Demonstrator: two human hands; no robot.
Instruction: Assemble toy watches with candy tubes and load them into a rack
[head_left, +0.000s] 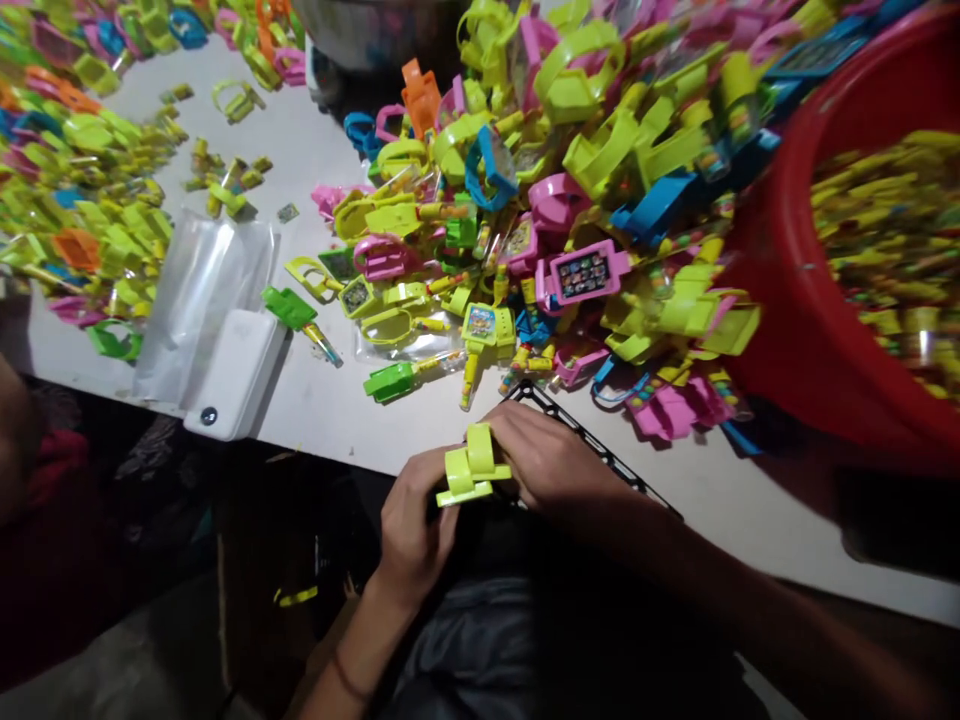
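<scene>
Two yellow-green toy watches (466,474) are held close together at the table's front edge, curved straps showing. Fingers of my left hand (417,515) close around them from the left. From the other side my right hand (553,455) is closed against the upper watch, its fingertips partly hidden. Which hand bears which watch I cannot tell. A black lattice-edged crate (600,455) lies under my right hand and forearm. Just beyond my hands sit a yellow toy watch with a candy tube (484,330) and a green toy watch (390,382).
A large heap of colourful toy watches (555,200) covers the table's middle. At right stands a red tub (787,270) full of candy tubes. Clear plastic bags (202,290) lie by a white box-shaped device (232,375). Another pile (97,200) and a person (45,480) are at left.
</scene>
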